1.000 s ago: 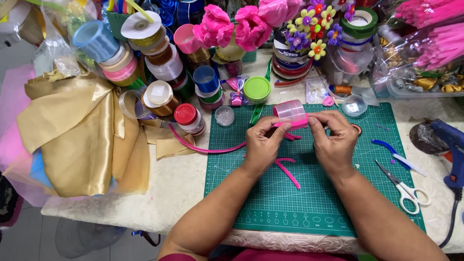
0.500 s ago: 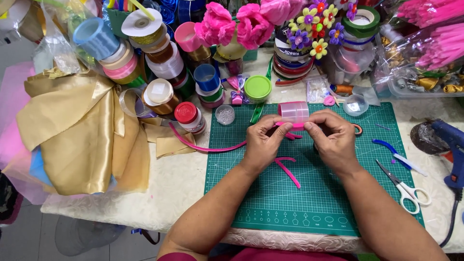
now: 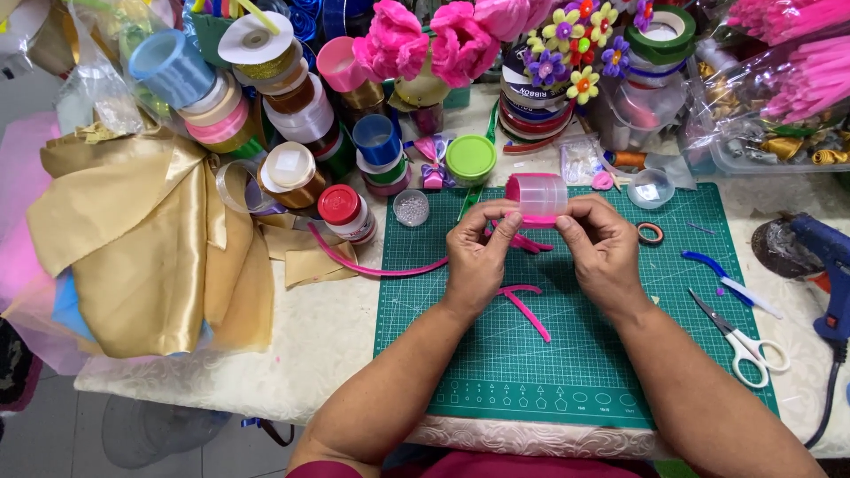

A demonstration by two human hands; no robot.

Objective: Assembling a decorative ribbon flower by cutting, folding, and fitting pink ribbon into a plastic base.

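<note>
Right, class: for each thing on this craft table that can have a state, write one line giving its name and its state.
Left hand: pinching pink ribbon.
Right hand: pinching pink ribbon from the other side.
Narrow pink ribbon: partly unrolled, trailing across the green cutting mat.
Pink ribbon spool: lying on its side behind the fingers.
White-handled scissors: lying slightly open.
Blue glue gun: resting on the table.
Gold satin cloth: crumpled.

- I see my left hand (image 3: 478, 257) raised in front of me, fingers curled, thumb and forefinger pinched together.
- My right hand (image 3: 604, 252) mirrors it, fingertips meeting the left's.
- Both forearms angle inward, bare.
</note>
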